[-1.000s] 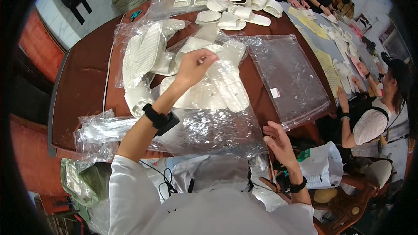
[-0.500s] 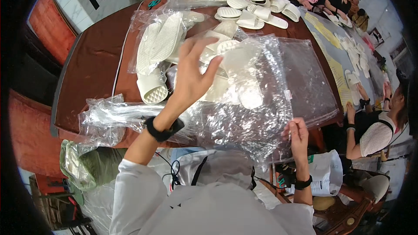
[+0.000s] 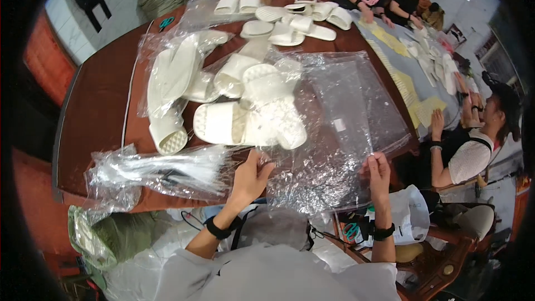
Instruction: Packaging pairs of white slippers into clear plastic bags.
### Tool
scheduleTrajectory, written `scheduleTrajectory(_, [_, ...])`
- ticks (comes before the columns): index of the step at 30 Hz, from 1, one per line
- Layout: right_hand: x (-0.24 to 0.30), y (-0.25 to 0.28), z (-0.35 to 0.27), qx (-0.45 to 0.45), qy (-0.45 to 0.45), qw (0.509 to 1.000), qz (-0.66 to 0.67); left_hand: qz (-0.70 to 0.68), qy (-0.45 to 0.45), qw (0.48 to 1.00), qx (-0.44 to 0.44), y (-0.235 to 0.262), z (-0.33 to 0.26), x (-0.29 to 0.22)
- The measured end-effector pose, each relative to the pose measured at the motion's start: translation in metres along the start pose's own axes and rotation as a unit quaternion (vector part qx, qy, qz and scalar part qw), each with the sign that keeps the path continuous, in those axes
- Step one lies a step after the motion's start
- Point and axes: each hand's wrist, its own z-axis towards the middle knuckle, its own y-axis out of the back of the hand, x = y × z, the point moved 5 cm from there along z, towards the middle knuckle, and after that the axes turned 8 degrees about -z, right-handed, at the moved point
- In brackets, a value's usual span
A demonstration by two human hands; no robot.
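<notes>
The clear rectangular plastic bag [image 3: 320, 181] looks glossy and crinkled, the white open-toed, rubbery slippers [image 3: 229, 124] matt and bumpy-soled, and the broad reddish-brown tabletop [image 3: 95, 117] smooth.

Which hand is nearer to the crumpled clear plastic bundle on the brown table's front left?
Left. The left hand is beside the right end of the bundle; the right hand is farther right, pinching the edge of a transparent plastic bag.

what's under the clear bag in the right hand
The clear bag lies partly over a second clear bag, and brown tablecloth shows through. Glare and creases hide parts of what lies beneath; whether it also covers the white slippers at its left is unclear.
</notes>
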Motion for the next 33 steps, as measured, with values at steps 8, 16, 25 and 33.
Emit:
scheduleTrajectory(8, [-0.004, 0.05, 0.028, -0.059, 0.087, 0.992, -0.077, -0.203, -0.038, 0.978, -0.037, -0.032, 0.017, -0.043])
scheduleTrajectory(16, [-0.007, 0.11, 0.113, -0.14, 0.218, 0.938, -0.231, -0.328, -0.01, 0.945, -0.01, -0.096, 0.081, -0.054])
scheduleTrajectory(25, [-0.051, 0.147, 0.2, -0.138, 0.156, 0.905, -0.371, -0.095, -0.079, 0.983, 0.135, -0.073, 0.038, -0.079])
scheduleTrajectory(33, [-0.059, 0.137, 0.198, -0.172, 0.17, 0.823, -0.513, 0.079, -0.071, 0.993, 0.046, 0.035, 0.029, -0.06])
